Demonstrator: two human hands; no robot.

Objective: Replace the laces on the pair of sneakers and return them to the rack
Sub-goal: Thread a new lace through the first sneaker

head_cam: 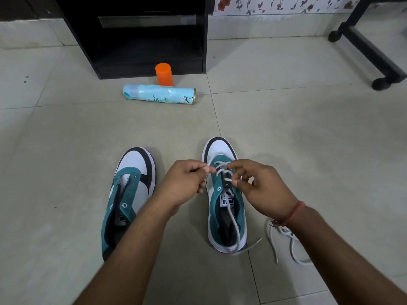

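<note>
**Lace pinched over the right-hand sneaker**

A white flat lace (222, 170) is pinched by the left hand (187, 181) and the right hand (262, 188) over a teal-and-white suede sneaker (222, 216) at 6 o'clock. Its unlaced twin (130, 190) is seen at 8 o'clock, a loose white lace (284, 241) at 4 o'clock, and the black rack (141, 36) at 12 o'clock.

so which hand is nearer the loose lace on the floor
Right. The right hand works at the sneaker just beside the loose lace; the left hand is farther, across that sneaker.
</note>
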